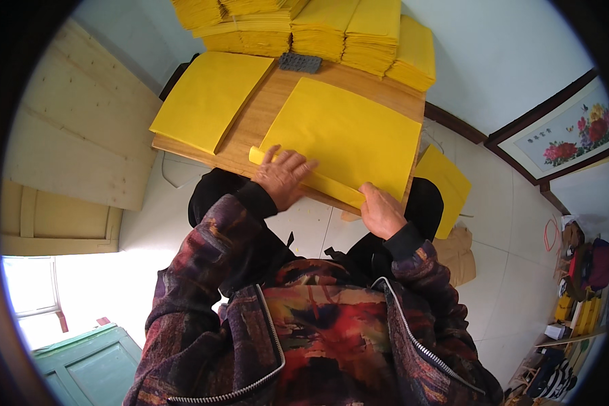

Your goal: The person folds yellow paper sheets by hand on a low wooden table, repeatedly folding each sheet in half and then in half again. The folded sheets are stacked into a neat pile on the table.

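Observation:
A large yellow paper sheet (348,128) lies at a slant on the wooden table in front of me, with a narrow strip turned up along its near edge. My left hand (281,178) rests on the left part of that strip, fingers stretched out and apart. At the near right corner, my right hand (382,211) pinches the strip's end between thumb and curled fingers. To the left lies a neat flat stack of yellow paper (206,98). Whether the sheet under my hands is single or layered I cannot tell.
Tall bundles of yellow folded paper (318,30) line the table's (267,101) far edge. A dark grey textured block (300,63) sits before them. Another yellow sheet (446,189) is beside my right knee. A framed flower picture (565,132) and wooden boards (81,115) stand at the sides.

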Action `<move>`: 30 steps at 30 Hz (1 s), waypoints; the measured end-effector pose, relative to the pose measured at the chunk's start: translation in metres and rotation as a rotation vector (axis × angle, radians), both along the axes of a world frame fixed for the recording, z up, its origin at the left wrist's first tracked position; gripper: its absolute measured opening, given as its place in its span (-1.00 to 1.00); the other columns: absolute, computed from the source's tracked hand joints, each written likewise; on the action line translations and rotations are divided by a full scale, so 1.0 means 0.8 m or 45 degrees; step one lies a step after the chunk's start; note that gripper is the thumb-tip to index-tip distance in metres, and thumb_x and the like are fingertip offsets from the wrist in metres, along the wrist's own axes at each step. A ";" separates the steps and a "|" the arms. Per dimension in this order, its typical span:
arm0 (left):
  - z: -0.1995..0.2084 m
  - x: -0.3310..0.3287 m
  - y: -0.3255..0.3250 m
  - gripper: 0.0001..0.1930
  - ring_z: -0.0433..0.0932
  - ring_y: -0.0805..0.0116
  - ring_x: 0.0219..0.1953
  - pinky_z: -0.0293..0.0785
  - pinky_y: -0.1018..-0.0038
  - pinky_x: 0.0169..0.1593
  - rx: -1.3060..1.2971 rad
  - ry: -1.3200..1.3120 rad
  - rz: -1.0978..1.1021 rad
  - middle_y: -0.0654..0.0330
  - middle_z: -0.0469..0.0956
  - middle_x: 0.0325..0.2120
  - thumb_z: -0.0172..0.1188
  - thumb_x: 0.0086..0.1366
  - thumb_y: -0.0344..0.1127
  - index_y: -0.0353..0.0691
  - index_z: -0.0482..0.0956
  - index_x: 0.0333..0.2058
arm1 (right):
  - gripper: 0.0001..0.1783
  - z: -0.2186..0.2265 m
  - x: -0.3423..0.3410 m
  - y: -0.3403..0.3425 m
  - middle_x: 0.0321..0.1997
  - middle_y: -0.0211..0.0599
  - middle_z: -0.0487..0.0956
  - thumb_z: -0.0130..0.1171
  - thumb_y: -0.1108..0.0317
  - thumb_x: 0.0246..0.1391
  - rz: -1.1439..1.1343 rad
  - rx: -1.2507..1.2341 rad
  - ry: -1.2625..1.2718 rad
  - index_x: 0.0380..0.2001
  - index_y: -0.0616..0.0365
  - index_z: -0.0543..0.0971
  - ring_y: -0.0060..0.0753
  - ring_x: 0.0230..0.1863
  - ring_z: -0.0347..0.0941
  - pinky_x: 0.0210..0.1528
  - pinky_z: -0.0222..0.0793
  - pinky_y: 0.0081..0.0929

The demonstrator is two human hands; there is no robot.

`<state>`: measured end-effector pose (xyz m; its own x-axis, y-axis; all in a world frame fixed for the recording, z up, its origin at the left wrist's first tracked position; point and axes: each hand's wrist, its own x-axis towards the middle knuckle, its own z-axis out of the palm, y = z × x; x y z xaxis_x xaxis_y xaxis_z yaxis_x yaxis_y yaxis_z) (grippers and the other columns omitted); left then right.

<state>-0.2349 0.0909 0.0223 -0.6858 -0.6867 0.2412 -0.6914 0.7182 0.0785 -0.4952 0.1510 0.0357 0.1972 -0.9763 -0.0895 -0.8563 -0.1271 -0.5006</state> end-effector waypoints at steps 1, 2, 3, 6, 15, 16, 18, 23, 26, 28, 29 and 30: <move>-0.003 -0.007 0.005 -0.38 0.36 0.14 0.04 0.17 0.19 0.19 0.028 -0.017 -0.025 0.15 0.42 -0.08 0.32 0.03 -0.09 -0.09 0.38 0.08 | -0.76 -0.002 -0.001 -0.001 -0.26 0.14 0.57 -0.05 0.42 0.04 -0.013 0.006 -0.005 -0.22 0.29 0.47 0.20 -0.19 0.50 -0.14 0.38 -0.03; -0.004 -0.011 0.007 -0.34 0.36 0.15 0.05 0.17 0.20 0.19 0.039 -0.012 -0.062 0.15 0.41 -0.06 0.33 0.02 -0.05 -0.09 0.35 0.10 | -0.74 -0.003 -0.003 -0.003 -0.24 0.14 0.57 -0.05 0.42 0.05 -0.016 0.045 -0.025 -0.20 0.28 0.47 0.19 -0.18 0.50 -0.12 0.38 -0.03; -0.006 -0.015 0.005 -0.37 0.37 0.13 0.02 0.22 0.20 0.15 0.052 -0.021 -0.087 0.14 0.42 -0.11 0.33 0.03 0.01 -0.12 0.38 0.04 | -0.73 -0.004 -0.004 -0.005 -0.23 0.14 0.57 -0.06 0.41 0.06 -0.022 0.081 -0.035 -0.18 0.27 0.48 0.18 -0.16 0.50 -0.11 0.37 -0.04; -0.008 -0.017 -0.001 -0.41 0.37 0.14 -0.02 0.28 0.22 0.09 0.274 -0.124 -0.066 0.14 0.41 -0.16 0.31 0.06 0.03 -0.15 0.39 -0.01 | -0.71 -0.007 -0.009 -0.010 -0.21 0.13 0.58 -0.06 0.39 0.07 -0.007 0.121 -0.067 -0.15 0.25 0.48 0.17 -0.14 0.49 -0.09 0.37 -0.05; -0.004 -0.022 -0.014 -0.47 0.44 0.11 -0.12 0.41 0.25 -0.12 0.392 -0.147 -0.143 0.13 0.42 -0.27 0.29 0.05 0.14 -0.17 0.35 -0.27 | -0.70 -0.011 -0.016 -0.013 -0.23 0.12 0.58 -0.07 0.37 0.08 0.070 0.116 -0.096 -0.13 0.23 0.48 0.15 -0.14 0.49 -0.09 0.36 -0.04; -0.003 -0.023 -0.015 -0.47 0.45 0.10 -0.13 0.42 0.25 -0.13 0.395 -0.148 -0.141 0.12 0.42 -0.27 0.29 0.05 0.14 -0.18 0.35 -0.27 | -0.70 -0.009 -0.016 -0.012 -0.24 0.13 0.58 -0.07 0.38 0.08 0.077 0.106 -0.107 -0.13 0.24 0.48 0.15 -0.15 0.49 -0.10 0.36 -0.04; -0.003 -0.023 -0.015 -0.46 0.46 0.10 -0.14 0.42 0.25 -0.14 0.417 -0.157 -0.120 0.12 0.42 -0.27 0.29 0.05 0.15 -0.18 0.35 -0.26 | -0.69 -0.005 -0.012 -0.011 -0.23 0.09 0.58 0.01 0.35 0.06 0.046 0.132 -0.082 -0.12 0.22 0.47 0.11 -0.15 0.49 -0.12 0.36 -0.05; -0.006 -0.022 -0.014 -0.45 0.48 0.13 -0.12 0.44 0.24 -0.14 0.400 -0.132 -0.118 0.15 0.44 -0.26 0.29 0.05 0.14 -0.18 0.35 -0.23 | -0.59 0.003 0.021 0.007 -0.26 -0.12 0.54 0.25 0.24 -0.05 0.154 -0.475 0.142 -0.13 0.16 0.46 -0.05 -0.14 0.47 -0.14 0.35 -0.15; -0.007 -0.021 -0.015 -0.45 0.47 0.11 -0.12 0.44 0.24 -0.15 0.424 -0.107 -0.122 0.13 0.43 -0.27 0.31 0.03 0.13 -0.17 0.35 -0.24 | -0.59 -0.002 0.039 0.009 -0.32 -0.22 0.49 0.31 0.20 -0.09 0.263 -0.519 0.261 -0.19 0.11 0.46 -0.13 -0.17 0.46 -0.15 0.35 -0.20; -0.008 -0.020 -0.014 -0.46 0.46 0.09 -0.14 0.43 0.24 -0.17 0.406 -0.051 -0.125 0.11 0.42 -0.28 0.33 0.01 0.12 -0.16 0.35 -0.26 | -0.65 -0.009 0.046 -0.001 -0.37 -0.24 0.48 0.30 0.21 -0.08 0.263 -0.510 0.274 -0.26 0.10 0.45 -0.15 -0.21 0.47 -0.18 0.36 -0.19; -0.007 -0.020 -0.014 -0.46 0.46 0.08 -0.14 0.42 0.23 -0.17 0.417 -0.046 -0.121 0.11 0.41 -0.28 0.33 0.01 0.12 -0.16 0.35 -0.26 | -0.67 -0.011 0.046 -0.005 -0.37 -0.24 0.49 0.30 0.21 -0.07 0.289 -0.502 0.245 -0.29 0.10 0.46 -0.14 -0.22 0.48 -0.19 0.37 -0.18; -0.007 -0.020 -0.014 -0.47 0.46 0.08 -0.14 0.42 0.22 -0.16 0.429 -0.043 -0.118 0.11 0.41 -0.28 0.33 0.01 0.11 -0.16 0.35 -0.26 | -0.69 -0.013 0.045 -0.009 -0.36 -0.23 0.50 0.30 0.22 -0.06 0.309 -0.472 0.224 -0.31 0.11 0.46 -0.13 -0.23 0.48 -0.21 0.38 -0.17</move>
